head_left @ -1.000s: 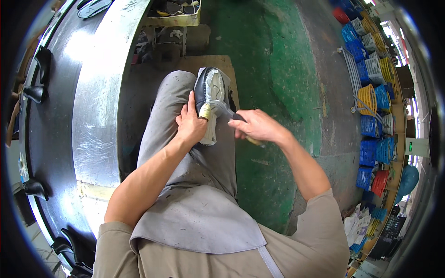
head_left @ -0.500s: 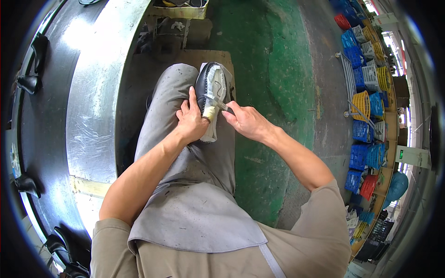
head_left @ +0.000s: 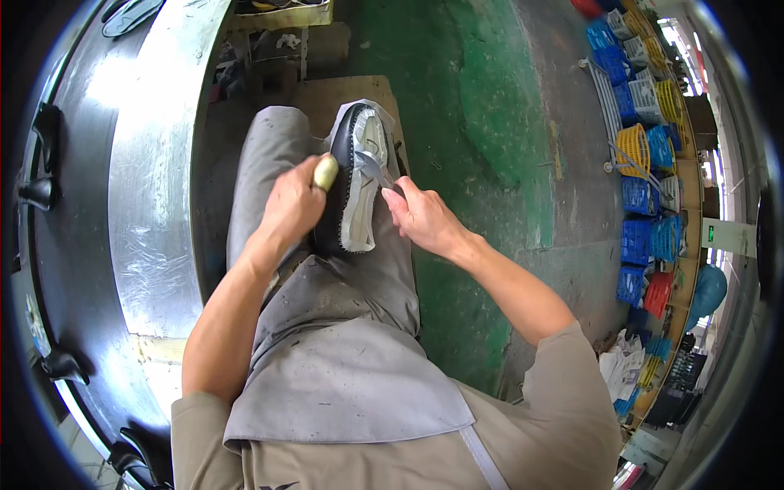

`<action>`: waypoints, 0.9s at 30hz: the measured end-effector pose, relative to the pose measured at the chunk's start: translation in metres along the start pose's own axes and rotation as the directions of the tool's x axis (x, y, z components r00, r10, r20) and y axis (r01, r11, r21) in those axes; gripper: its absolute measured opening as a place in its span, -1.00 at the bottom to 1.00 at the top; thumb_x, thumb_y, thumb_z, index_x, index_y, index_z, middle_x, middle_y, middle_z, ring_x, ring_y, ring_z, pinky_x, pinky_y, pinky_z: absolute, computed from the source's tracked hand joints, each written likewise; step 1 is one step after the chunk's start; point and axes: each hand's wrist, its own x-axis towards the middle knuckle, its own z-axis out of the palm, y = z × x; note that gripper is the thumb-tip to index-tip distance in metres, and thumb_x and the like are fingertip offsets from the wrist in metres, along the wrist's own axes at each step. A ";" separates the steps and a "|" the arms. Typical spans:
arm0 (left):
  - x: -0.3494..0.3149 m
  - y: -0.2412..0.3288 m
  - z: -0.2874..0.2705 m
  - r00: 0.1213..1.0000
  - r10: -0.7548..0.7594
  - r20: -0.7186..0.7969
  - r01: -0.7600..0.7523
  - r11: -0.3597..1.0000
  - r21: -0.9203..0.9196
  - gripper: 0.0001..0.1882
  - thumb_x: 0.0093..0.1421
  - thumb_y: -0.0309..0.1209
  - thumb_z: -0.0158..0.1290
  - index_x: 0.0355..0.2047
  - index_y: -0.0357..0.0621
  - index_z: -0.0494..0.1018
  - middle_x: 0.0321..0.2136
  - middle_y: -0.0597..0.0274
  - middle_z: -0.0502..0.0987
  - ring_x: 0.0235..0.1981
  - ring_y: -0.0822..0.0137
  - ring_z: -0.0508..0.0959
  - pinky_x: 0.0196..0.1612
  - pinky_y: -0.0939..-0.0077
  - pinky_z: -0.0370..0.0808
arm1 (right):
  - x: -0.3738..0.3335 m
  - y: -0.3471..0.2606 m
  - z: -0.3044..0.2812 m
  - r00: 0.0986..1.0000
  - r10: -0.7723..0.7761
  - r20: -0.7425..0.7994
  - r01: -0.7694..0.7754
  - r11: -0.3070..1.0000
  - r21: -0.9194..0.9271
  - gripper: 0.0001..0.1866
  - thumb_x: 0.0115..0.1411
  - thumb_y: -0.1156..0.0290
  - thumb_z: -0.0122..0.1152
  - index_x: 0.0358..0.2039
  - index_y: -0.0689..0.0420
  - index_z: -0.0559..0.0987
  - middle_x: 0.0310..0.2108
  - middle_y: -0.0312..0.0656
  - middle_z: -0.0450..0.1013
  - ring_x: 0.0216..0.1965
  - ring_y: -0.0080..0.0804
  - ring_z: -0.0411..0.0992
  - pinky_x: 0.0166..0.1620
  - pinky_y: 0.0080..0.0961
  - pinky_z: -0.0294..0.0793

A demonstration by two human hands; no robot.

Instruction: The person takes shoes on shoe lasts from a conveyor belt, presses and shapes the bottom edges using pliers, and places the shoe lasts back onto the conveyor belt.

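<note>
A dark shoe [head_left: 346, 196] lies sole up on my right thigh, its toe pointing away from me. Its pale underside [head_left: 362, 204] is bare of an outsole and edged with small, tooth-like pleats. My right hand [head_left: 425, 216] grips a hand tool with a flat, shiny metal blade [head_left: 372, 167]. That blade rests over the middle of the underside. Beside the shoe's left edge, my left hand [head_left: 296, 200] is closed, its thumb in a pale yellow cover [head_left: 325, 173]. Whatever its curled fingers hold is hidden.
At left runs a dark belt [head_left: 77, 253] carrying black shoes [head_left: 64, 366], bordered by a shiny metal ledge [head_left: 155, 171]. A box [head_left: 282, 16] with things in it stands ahead. Colourful plastic baskets [head_left: 633, 147] line a wooden shelf at right, beyond the green floor [head_left: 482, 122].
My left hand has come off the shoe's heel part to its left side and closed. The tool's blade remains over the underside. My view has shifted slightly.
</note>
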 end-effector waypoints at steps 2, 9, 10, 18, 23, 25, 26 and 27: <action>0.026 -0.027 0.005 0.993 -0.011 -0.115 0.010 1.000 -0.016 -0.62 0.36 -0.45 -0.16 0.11 -0.20 0.49 -0.02 -0.28 0.61 0.08 -0.24 0.56 0.12 0.08 0.47 | 0.000 -0.027 -0.007 0.993 0.082 0.086 -0.091 0.990 0.105 -0.65 0.48 0.25 0.11 -0.05 0.35 0.41 -0.50 0.21 0.55 -0.42 0.22 0.60 -0.31 -0.08 0.54; 0.030 -0.030 0.028 0.958 -0.277 -0.075 0.222 0.883 -0.414 -0.53 0.50 -0.30 -0.25 -0.03 -0.44 0.56 -0.28 0.06 0.67 -0.23 0.28 0.60 -0.03 0.29 0.50 | 0.012 -0.097 -0.079 0.537 -0.709 -0.457 0.698 0.678 -0.231 -0.23 0.32 0.63 0.07 0.52 0.18 0.09 -0.04 -0.15 0.35 -0.32 -0.61 0.34 -0.23 -0.64 0.50; 0.033 -0.040 0.034 0.954 -0.282 -0.098 0.212 0.872 -0.441 -0.50 0.53 -0.23 -0.25 -0.05 -0.43 0.56 -0.26 -0.08 0.67 -0.20 0.14 0.63 -0.02 0.24 0.50 | 0.013 -0.094 -0.072 0.492 -0.689 -0.532 0.716 0.668 -0.203 -0.25 0.32 0.64 0.06 0.50 0.21 0.10 -0.05 -0.16 0.35 -0.34 -0.60 0.36 -0.26 -0.62 0.52; 0.037 -0.069 0.049 0.952 -0.145 -0.270 0.054 0.946 -0.319 -0.55 0.50 -0.27 -0.22 -0.17 -0.45 0.54 -0.32 -0.28 0.63 -0.19 -0.04 0.66 -0.07 0.11 0.51 | 0.063 -0.056 -0.033 0.799 -0.585 -0.140 0.475 0.756 -0.451 -0.16 0.12 0.43 0.36 0.44 -0.31 0.39 -0.36 -0.07 0.46 -0.47 -0.12 0.53 -0.31 -0.18 0.64; 0.034 -0.050 0.023 0.951 -0.255 -0.175 0.191 0.929 -0.316 -0.56 0.47 -0.32 -0.25 -0.17 -0.47 0.53 -0.35 -0.17 0.65 -0.23 0.09 0.63 -0.09 0.14 0.51 | 0.059 -0.102 -0.037 0.579 -0.659 -0.480 0.636 0.733 -0.241 -0.12 0.06 0.51 0.39 0.44 -0.11 0.38 -0.41 -0.22 0.40 -0.54 -0.33 0.42 -0.41 -0.32 0.56; 0.041 -0.057 0.030 0.945 -0.282 -0.165 0.210 0.912 -0.353 -0.52 0.51 -0.25 -0.24 -0.18 -0.46 0.55 -0.35 -0.21 0.64 -0.25 -0.01 0.64 -0.09 0.13 0.51 | 0.053 -0.023 0.006 0.788 -0.614 -0.036 0.491 0.664 -0.564 -0.03 0.06 0.45 0.38 0.51 -0.19 0.24 -0.40 -0.17 0.35 -0.50 -0.18 0.52 -0.35 -0.16 0.59; 0.040 -0.074 0.038 0.942 -0.288 -0.172 0.195 0.887 -0.418 -0.46 0.53 -0.17 -0.24 -0.15 -0.45 0.56 -0.30 -0.18 0.66 -0.20 0.02 0.64 -0.03 0.16 0.51 | 0.042 0.009 0.026 0.893 -0.450 0.022 0.421 0.816 -0.397 -0.01 0.09 0.40 0.38 0.53 -0.11 0.16 -0.39 -0.09 0.40 -0.46 -0.08 0.55 -0.31 -0.09 0.59; 0.040 -0.087 0.039 0.934 -0.302 -0.192 0.180 0.859 -0.479 -0.41 0.56 -0.08 -0.24 -0.11 -0.44 0.57 -0.26 -0.16 0.67 -0.15 0.04 0.64 0.03 0.20 0.50 | 0.033 0.002 0.030 0.890 -0.456 0.029 0.430 0.814 -0.391 -0.01 0.09 0.40 0.38 0.53 -0.11 0.16 -0.39 -0.09 0.40 -0.46 -0.08 0.55 -0.31 -0.09 0.59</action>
